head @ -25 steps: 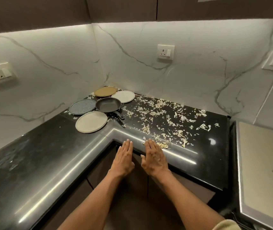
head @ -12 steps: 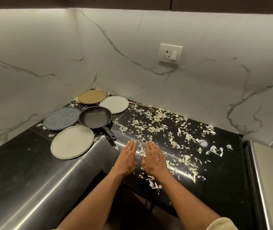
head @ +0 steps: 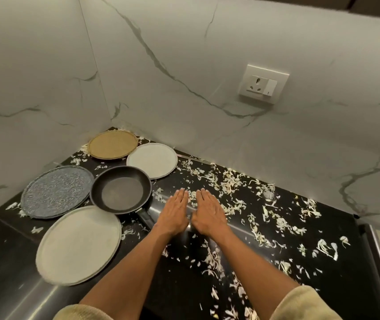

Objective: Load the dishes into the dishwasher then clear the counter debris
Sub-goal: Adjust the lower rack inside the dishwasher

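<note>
Now | left hand (head: 174,213), right hand (head: 208,214): flat, empty | glossy black counter (head: 336,229) | pale flaky debris (head: 230,181)

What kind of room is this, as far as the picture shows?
Most likely a home kitchen: a black stone counter in a marble-tiled corner, a frying pan among plates, a wall socket, and food scraps scattered about.
</note>
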Action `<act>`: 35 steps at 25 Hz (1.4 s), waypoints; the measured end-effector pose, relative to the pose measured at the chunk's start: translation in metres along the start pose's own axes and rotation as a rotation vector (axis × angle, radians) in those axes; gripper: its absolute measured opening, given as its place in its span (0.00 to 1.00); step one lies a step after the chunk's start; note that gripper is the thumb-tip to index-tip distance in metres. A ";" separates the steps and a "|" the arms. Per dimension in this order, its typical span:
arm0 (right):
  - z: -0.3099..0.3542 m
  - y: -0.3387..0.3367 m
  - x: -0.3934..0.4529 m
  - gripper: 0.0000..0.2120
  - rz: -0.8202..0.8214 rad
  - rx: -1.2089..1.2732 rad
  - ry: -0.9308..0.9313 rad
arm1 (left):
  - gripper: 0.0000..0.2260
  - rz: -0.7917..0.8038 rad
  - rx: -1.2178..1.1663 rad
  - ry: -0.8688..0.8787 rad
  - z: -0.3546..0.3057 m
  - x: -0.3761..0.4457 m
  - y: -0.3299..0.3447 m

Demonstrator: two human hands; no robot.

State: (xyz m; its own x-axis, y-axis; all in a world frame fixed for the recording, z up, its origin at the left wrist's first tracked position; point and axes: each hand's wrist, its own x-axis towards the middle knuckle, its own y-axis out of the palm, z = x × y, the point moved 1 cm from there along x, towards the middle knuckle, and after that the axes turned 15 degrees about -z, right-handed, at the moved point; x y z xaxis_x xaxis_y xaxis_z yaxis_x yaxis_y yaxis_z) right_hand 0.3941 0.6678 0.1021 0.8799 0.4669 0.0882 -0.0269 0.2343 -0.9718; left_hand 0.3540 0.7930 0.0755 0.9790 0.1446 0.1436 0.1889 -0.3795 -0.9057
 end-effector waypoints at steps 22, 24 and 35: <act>-0.034 0.050 0.216 0.35 0.239 -0.080 0.080 | 0.27 -0.076 -0.163 -0.027 0.078 0.124 0.053; -0.031 0.054 0.212 0.33 0.218 -0.047 0.098 | 0.26 -0.089 -0.170 -0.023 0.079 0.124 0.052; -0.025 0.063 0.214 0.30 -0.007 -0.012 0.142 | 0.23 -0.149 -0.174 -0.022 0.083 0.126 0.059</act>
State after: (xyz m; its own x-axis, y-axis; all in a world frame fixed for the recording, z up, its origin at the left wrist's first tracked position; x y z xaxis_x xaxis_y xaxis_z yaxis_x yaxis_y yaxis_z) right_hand 0.5929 0.7615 0.0542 0.9382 0.3399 0.0643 -0.0153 0.2264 -0.9739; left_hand 0.4823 0.8645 0.0070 0.9379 0.2296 0.2599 0.3431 -0.5041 -0.7926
